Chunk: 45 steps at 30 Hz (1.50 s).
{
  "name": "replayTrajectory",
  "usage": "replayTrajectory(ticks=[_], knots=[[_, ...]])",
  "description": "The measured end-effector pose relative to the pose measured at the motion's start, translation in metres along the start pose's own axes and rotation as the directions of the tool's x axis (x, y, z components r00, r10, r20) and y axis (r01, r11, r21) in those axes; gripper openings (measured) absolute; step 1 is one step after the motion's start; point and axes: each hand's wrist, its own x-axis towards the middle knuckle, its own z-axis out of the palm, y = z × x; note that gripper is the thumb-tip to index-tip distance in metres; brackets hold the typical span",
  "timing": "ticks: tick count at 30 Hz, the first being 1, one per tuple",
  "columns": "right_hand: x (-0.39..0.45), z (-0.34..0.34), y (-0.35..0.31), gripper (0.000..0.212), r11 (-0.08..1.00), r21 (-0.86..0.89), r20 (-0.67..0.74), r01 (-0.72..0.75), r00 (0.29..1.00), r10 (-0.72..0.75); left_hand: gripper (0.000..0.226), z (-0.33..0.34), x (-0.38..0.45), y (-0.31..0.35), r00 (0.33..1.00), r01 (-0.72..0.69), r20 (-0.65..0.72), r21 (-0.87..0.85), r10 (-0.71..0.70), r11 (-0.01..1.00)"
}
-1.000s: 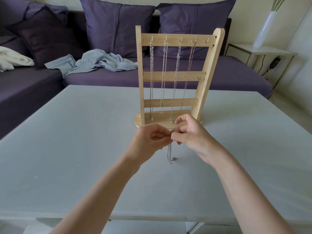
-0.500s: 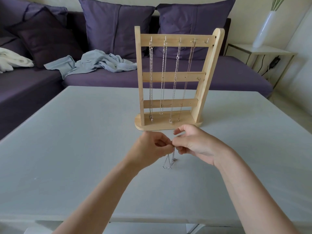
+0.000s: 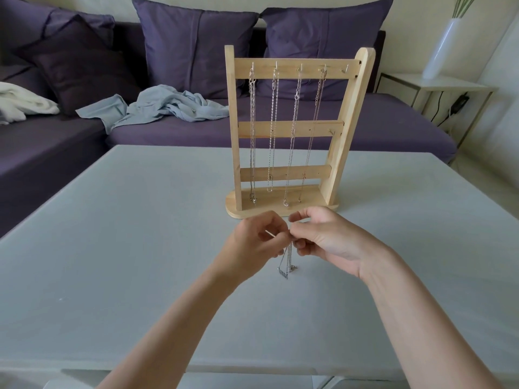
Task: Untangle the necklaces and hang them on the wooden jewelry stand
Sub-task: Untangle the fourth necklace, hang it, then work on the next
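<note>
A wooden jewelry stand (image 3: 348,130) stands upright on the grey table (image 3: 112,248), just beyond my hands. Several silver necklaces (image 3: 293,136) hang from hooks on its top bar; the rightmost hook is bare. In front of the stand's base, my left hand (image 3: 255,245) and my right hand (image 3: 331,242) meet fingertip to fingertip, both pinching a thin silver necklace (image 3: 288,265). Its chain hangs down between them in a narrow bunch, and the low end touches the table.
A purple sofa (image 3: 379,127) with cushions runs behind the table, with a crumpled light blue cloth (image 3: 163,108) and a white cloth (image 3: 19,105) on it. A white vase (image 3: 443,49) stands on a side table (image 3: 438,85) at the right.
My hands have drawn back a little from the stand's base toward me. The hanging chain has spread slightly and now reaches the table surface.
</note>
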Motion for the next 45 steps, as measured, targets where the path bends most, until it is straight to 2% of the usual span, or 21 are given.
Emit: replayTrajectory(ticks=[4,9,17,24,29,32,36,42,45], knots=[[0.002,0.003,-0.002,0.017,0.999,0.031,-0.017,0.018,1.000,-0.017,0.014,-0.002,0.002,0.001,0.996,0.087,0.010,-0.142,-0.086,0.986],[0.005,0.008,-0.003,0.019,0.999,0.022,-0.065,0.031,0.997,-0.029,0.008,-0.001,0.003,0.004,0.996,0.064,-0.060,-0.114,-0.071,0.991],[0.002,0.009,-0.004,0.020,0.995,0.081,-0.071,0.058,0.996,-0.052,0.015,-0.001,0.003,0.007,0.985,0.062,-0.153,-0.134,-0.082,0.989],[0.000,0.007,-0.005,0.021,0.996,0.041,-0.077,0.084,0.994,-0.081,0.012,-0.002,0.004,0.007,0.983,0.090,-0.137,-0.210,-0.120,0.974],[0.001,0.005,-0.004,0.022,0.994,0.076,-0.113,0.079,0.991,-0.070,0.021,-0.005,0.003,0.007,0.991,0.089,-0.087,-0.176,-0.106,0.980],[0.002,0.003,-0.003,0.022,0.989,0.141,-0.140,0.051,0.990,-0.031,0.016,-0.005,0.003,0.008,0.993,0.078,-0.082,-0.130,-0.089,0.989],[0.003,0.002,-0.002,0.023,0.989,0.137,-0.137,0.050,0.990,-0.031,0.011,-0.006,0.003,0.009,0.995,0.046,-0.085,-0.060,-0.051,0.997],[0.000,-0.006,-0.004,0.010,0.983,0.126,-0.162,0.133,0.980,-0.112,0.010,-0.008,0.004,0.011,0.985,0.118,-0.119,-0.075,-0.127,0.990],[-0.003,-0.007,-0.003,0.013,0.985,0.047,-0.107,0.165,0.981,-0.159,0.013,-0.011,0.003,0.012,0.983,0.120,-0.123,-0.109,-0.134,0.987]])
